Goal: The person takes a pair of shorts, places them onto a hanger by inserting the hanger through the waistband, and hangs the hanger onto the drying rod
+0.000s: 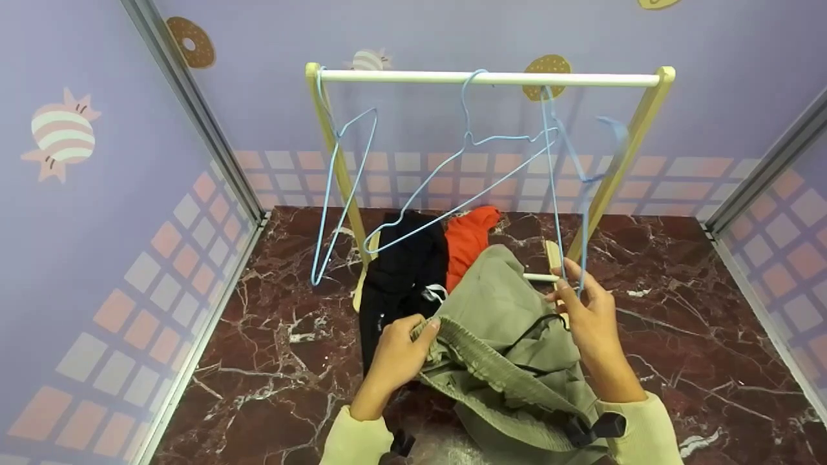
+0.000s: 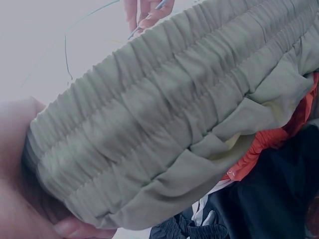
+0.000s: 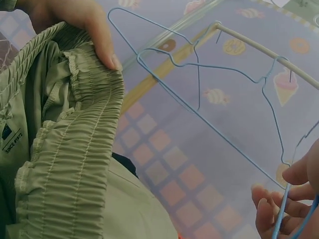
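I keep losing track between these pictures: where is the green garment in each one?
Head: the green garment is at lower centre, between the hands.
Left wrist: the green garment crosses the middle diagonally, rising to the right.
Right wrist: the green garment fills the lower left.
Shared landmark: the left hand, gripping the waistband in all three.

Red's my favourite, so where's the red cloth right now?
In the head view, the red cloth lies near the middle, just right of the black cloth and partly behind the green cloth.
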The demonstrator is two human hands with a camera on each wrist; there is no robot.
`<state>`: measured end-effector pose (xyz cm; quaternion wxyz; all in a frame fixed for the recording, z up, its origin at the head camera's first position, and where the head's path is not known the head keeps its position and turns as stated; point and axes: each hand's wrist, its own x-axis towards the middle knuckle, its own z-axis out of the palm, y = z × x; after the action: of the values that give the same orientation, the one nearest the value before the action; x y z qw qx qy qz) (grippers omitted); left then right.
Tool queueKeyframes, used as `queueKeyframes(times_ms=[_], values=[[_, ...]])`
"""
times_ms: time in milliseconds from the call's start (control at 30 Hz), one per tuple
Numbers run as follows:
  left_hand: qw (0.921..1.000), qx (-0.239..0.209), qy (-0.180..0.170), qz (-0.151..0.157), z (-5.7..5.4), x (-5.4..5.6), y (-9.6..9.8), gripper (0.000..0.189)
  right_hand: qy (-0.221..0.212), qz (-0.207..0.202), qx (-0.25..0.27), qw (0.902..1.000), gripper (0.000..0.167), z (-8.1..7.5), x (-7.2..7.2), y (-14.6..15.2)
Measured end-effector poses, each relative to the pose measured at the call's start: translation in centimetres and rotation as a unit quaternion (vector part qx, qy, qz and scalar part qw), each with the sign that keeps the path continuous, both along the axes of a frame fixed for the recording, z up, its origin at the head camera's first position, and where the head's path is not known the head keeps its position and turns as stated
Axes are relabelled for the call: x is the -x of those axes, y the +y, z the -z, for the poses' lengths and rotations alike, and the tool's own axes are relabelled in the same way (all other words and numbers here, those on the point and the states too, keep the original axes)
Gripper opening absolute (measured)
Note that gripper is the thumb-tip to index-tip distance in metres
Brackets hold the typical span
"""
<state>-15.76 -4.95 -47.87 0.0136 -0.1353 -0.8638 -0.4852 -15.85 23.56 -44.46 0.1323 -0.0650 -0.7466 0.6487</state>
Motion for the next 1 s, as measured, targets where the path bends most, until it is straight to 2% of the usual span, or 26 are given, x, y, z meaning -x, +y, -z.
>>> queueKeyframes(times_ms=[200,500,1000], values=[[0.9999,0.008,-0.006,-0.011,0.1,0.1,0.1,0.042,-0.003,-0.016,0.005,0.9999,0.040,0.4,-0.6,0.3],[0.9999,0.004,0.003,-0.012,0.3,0.1,-0.1,0.044,0.018,-0.021,0.033,0.9991,0.040,1.5,-1.4,0.8],[0.9999,-0.002,0.005,-0.010,0.4,0.2,-0.1,0.044,0.028,-0.001,-0.010,0.9995,0.033,2.7,-3.4,2.0]])
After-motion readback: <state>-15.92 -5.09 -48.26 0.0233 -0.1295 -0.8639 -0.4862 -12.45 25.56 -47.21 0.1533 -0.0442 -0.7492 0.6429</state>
